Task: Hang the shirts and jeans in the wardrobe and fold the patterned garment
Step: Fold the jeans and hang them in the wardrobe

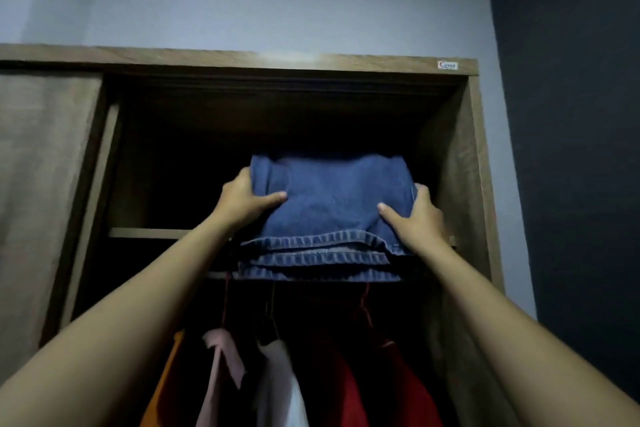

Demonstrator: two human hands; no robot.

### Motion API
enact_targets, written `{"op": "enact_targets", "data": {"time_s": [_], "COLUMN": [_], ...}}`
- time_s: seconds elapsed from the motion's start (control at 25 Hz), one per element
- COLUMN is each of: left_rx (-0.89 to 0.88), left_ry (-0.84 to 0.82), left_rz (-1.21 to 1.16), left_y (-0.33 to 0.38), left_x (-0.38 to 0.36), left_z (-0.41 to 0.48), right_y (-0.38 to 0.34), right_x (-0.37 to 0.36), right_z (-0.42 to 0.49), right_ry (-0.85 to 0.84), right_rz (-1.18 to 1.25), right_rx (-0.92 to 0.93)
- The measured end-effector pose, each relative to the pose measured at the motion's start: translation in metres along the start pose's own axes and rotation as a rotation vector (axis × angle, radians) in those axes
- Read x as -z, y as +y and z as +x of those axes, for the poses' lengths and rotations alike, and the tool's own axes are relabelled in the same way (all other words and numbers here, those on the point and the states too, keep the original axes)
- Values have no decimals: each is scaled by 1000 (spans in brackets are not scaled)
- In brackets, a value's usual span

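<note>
Folded blue jeans (329,204) lie at the front of the wardrobe's upper shelf (149,233), their hems hanging over its edge. My left hand (242,199) grips the left side of the stack, thumb on top. My right hand (415,215) grips the right side the same way. Both arms reach up from below. Under the shelf hang several shirts on hangers: an orange one (162,388), a pink one (221,360), a white one (280,381) and a red one (398,381). No patterned garment is in view.
The wooden wardrobe (471,156) stands open, with its sliding door (45,184) pushed to the left. The upper compartment is dark behind and to the left of the jeans. A dark wall (571,114) is on the right.
</note>
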State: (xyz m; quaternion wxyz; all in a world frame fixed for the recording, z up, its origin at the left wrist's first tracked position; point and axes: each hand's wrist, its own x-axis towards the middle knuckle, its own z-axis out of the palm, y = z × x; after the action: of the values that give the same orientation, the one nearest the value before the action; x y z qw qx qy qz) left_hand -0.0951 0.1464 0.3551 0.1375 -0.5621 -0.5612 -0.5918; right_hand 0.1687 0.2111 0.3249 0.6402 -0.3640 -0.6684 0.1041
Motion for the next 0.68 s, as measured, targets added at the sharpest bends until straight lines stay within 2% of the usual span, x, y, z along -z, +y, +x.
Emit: {"op": "enact_targets", "data": {"time_s": [0.12,0.2,0.24,0.28,0.36,0.4,0.44,0.48,0.52,0.6,0.68], "left_rx": [166,61,-61,-195,-350,-410,-495,-614,-758,-910,-915], "left_ry": [-205,-177,-186,-247,-450,-497,-449,-326,-201,-111,-120], "left_rz": [341,591,630,611,615,776,990,1128,1181,1087,966], "left_y": [-19,-9,1,12,29,28,19,5,-9,-20,-14], "left_x": [-15,-7,0,7,14,12,6,-3,-10,-8,-4], "left_z": [15,20,19,15,-7,-21,-39,-54,-58,-44,-16], "right_y": [9,5,0,-4,-11,-12,-12,-10,-6,-6,-18], "right_x": [-3,0,2,4,8,8,6,4,0,-2,2], "right_z": [16,18,16,15,8,0,-8,-15,-20,-18,-2], "right_ry": [-163,-89,-47,-51,-280,-427,-533,-576,-555,-431,-343], "right_rz": [-437,-806,-893,-849,-561,-535,-655,-829,-985,-1113,-1112], "right_rx": [-205,-185,-66,117,454,546,597,653,714,765,816]}}
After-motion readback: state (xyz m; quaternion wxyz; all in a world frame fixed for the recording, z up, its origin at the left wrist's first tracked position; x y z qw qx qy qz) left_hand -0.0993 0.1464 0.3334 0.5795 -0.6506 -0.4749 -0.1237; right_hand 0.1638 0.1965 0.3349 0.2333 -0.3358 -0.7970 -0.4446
